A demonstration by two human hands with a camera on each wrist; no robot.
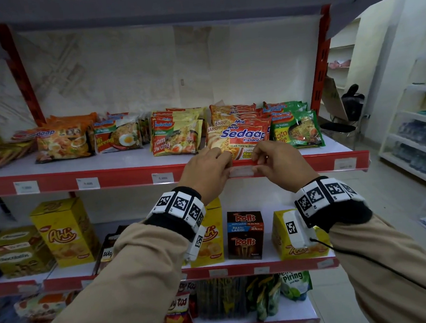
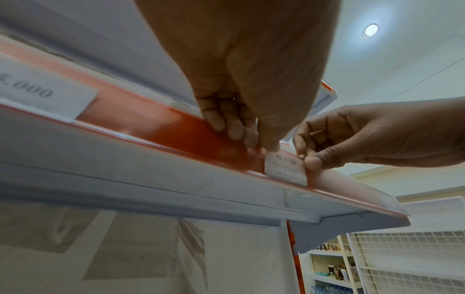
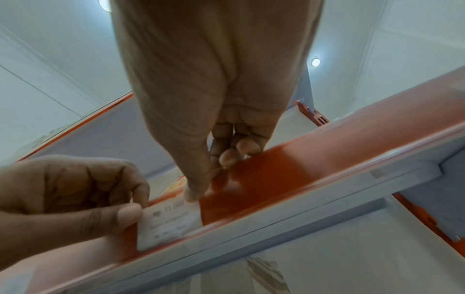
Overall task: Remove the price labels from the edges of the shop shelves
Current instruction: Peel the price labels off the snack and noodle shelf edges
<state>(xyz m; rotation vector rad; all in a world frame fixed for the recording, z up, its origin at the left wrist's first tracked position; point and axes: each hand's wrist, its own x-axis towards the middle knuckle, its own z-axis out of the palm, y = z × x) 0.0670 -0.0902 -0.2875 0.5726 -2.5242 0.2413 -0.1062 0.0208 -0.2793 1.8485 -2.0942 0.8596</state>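
At centre frame we see the price label only partly, both ends covered by the left hand and right hand. Its lower print lines blur in both wrist views. Other labels along the red shelf edge are too small to read.

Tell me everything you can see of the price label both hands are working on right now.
The small white rectangular paper price label sits in the red strip on the front edge of the noodle shelf, below the Sedaap packets. It carries grey print starting "Rp"; the rest is too blurred to read. It lies flat against the strip, apparently behind a clear cover. The left hand touches its left end with the thumb; the right hand has its grip at the upper right edge. Not yet removed.
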